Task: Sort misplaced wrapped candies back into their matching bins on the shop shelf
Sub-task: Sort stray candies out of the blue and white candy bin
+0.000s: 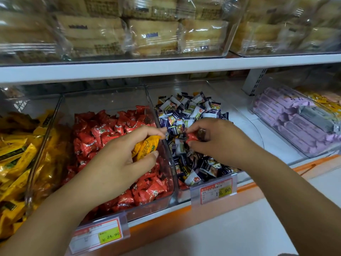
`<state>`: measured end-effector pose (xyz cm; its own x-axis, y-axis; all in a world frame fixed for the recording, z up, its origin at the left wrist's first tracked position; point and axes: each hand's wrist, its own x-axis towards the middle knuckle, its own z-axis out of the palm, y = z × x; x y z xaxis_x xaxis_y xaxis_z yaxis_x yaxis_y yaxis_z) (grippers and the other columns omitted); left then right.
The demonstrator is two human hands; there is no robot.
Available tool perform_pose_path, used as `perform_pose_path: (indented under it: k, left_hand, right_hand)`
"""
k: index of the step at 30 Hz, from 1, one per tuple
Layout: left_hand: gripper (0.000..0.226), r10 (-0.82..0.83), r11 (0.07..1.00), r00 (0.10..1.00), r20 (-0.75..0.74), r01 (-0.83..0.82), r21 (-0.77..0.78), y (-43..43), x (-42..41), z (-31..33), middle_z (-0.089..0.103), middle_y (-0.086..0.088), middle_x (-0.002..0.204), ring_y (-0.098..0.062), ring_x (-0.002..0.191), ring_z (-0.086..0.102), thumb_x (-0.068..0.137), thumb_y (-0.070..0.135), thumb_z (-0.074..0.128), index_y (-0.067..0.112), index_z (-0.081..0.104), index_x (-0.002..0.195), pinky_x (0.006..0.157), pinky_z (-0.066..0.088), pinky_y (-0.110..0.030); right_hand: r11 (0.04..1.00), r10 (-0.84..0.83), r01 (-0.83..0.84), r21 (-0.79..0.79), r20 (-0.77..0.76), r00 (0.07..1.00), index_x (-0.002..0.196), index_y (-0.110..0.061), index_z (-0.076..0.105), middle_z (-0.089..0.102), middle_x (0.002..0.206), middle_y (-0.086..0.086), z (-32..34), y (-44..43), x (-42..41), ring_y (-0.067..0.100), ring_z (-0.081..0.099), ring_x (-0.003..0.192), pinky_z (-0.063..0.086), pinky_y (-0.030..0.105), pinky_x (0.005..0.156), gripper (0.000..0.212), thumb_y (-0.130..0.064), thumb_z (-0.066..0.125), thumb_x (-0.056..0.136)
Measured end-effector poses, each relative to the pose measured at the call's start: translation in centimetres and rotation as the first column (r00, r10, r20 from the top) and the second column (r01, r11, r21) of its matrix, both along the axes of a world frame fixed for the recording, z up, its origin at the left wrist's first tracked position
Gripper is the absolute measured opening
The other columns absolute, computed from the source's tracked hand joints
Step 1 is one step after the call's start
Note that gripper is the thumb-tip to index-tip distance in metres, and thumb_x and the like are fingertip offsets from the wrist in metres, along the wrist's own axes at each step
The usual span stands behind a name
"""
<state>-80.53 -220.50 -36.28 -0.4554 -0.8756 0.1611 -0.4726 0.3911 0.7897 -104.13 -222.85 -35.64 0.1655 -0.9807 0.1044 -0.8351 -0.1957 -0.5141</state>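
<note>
Shop shelf [166,217] with three clear bins side by side. The left hand [120,163] hovers over the red bin [103,102], fingers and thumb curled around a yellow candy [146,145], which sits in the grip just above the heap of red candies [147,193] and near the wall shared with the next bin. The right hand [221,143] is over the blue bin [230,102]; thumb and fingertips pinch a single red candy [191,137] directly above the pile of blue-and-white candies [191,109], close to the dividing wall. The two hands lie near each other but apart, one on either side of that wall. At far left, the yellow bin [31,174] is filled with yellow candies [16,154]. Price tags hang at the front edge: one below the red bin [99,235], one below the blue bin [215,190]. To the right stands a further clear bin of purple packs [295,122]. The upper shelf [166,69] carries clear bins of pale cakes [153,36] in transparent wrappers.
</note>
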Motion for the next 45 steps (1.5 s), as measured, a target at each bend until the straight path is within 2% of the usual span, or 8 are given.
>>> perform_pose_path:
  k: [4,9,16,19,23,29,36,45]
  left_hand:
    - [0.030,0.006,1.000,1.000,-0.023,-0.006,0.018,0.2,-0.1,-0.2,0.047,0.043,0.128,-0.003,0.042,0.042,0.090,0.019,0.060,0.042,0.056,0.107,0.044,0.034,-0.011]
    - [0.029,-0.004,1.000,1.000,-0.017,0.004,0.006,0.3,0.0,-0.3,0.046,0.042,0.131,-0.004,0.042,0.039,0.090,0.019,0.060,0.042,0.056,0.107,0.044,0.034,-0.013]
    - [0.028,0.001,1.000,1.000,-0.012,-0.001,0.012,0.6,0.1,-0.3,0.045,0.041,0.132,0.001,0.049,0.051,0.090,0.016,0.062,0.037,0.058,0.107,0.047,0.036,-0.013]
    - [0.029,0.002,1.000,1.000,-0.014,-0.002,0.025,0.7,0.1,-0.4,0.045,0.042,0.131,0.003,0.048,0.049,0.090,0.014,0.062,0.037,0.058,0.107,0.047,0.037,-0.013]
    - [0.030,-0.011,1.000,1.000,0.008,0.011,0.013,0.7,0.3,-0.5,0.039,0.046,0.133,-0.007,0.048,0.044,0.090,0.017,0.061,0.042,0.056,0.106,0.046,0.038,-0.021]
    - [0.029,-0.001,1.000,1.000,0.003,0.001,0.022,0.7,0.3,-0.3,0.043,0.043,0.132,-0.006,0.050,0.051,0.091,0.016,0.061,0.040,0.056,0.109,0.048,0.039,-0.016]
    - [0.029,-0.010,1.000,1.000,0.029,0.010,0.013,0.7,0.5,-0.4,0.039,0.045,0.134,-0.030,0.058,0.050,0.090,0.020,0.060,0.043,0.055,0.108,0.048,0.039,-0.023]
    - [0.030,-0.014,1.000,1.000,0.001,0.014,0.016,0.6,0.4,-0.4,0.045,0.040,0.133,0.008,0.077,0.061,0.090,0.016,0.061,0.039,0.057,0.110,0.057,0.043,-0.011]
  right_hand:
    - [0.994,0.075,-0.073,0.083,-0.016,0.997,0.111,-0.049,0.063,0.052,0.094,-0.025,1.4,0.8,-0.6,-0.011,0.051,0.085,0.038,0.002,0.071,0.029,-0.036,0.069,0.086]
    - [0.914,0.180,-0.213,0.346,0.127,0.976,0.100,-0.035,0.068,0.068,0.088,-0.016,0.8,1.5,0.5,-0.003,0.065,0.075,0.050,0.012,0.068,0.025,-0.014,0.069,0.086]
    - [0.776,0.332,-0.238,0.584,-0.059,0.941,0.117,-0.032,0.058,0.062,0.117,-0.012,-0.1,1.3,2.4,0.008,0.059,0.107,0.049,0.024,0.093,0.033,-0.011,0.060,0.093]
    - [0.730,0.393,-0.242,0.640,-0.103,0.914,0.122,-0.036,0.052,0.058,0.114,-0.017,0.6,1.3,2.3,0.008,0.057,0.103,0.047,0.023,0.085,0.031,-0.017,0.052,0.097]
    - [0.713,0.426,-0.246,0.657,-0.126,0.896,0.111,-0.043,0.048,0.052,0.083,-0.022,1.0,1.4,1.9,-0.006,0.049,0.062,0.037,0.012,0.053,0.025,-0.021,0.049,0.098]
    - [0.691,0.496,-0.266,0.673,-0.173,0.851,0.128,-0.032,0.052,0.044,0.081,-0.024,0.7,1.4,2.9,-0.004,0.044,0.070,0.034,0.014,0.059,0.032,-0.019,0.039,0.101]
    - [0.688,0.450,-0.281,0.669,-0.090,0.888,0.105,-0.043,0.052,0.052,0.081,-0.018,0.8,1.3,1.7,0.001,0.047,0.068,0.037,0.018,0.061,0.020,-0.025,0.049,0.099]
    - [0.633,0.343,-0.381,0.674,0.196,0.919,0.115,-0.034,0.061,0.064,0.108,-0.008,0.0,1.5,0.2,0.009,0.059,0.096,0.048,0.032,0.092,0.023,-0.030,0.063,0.092]
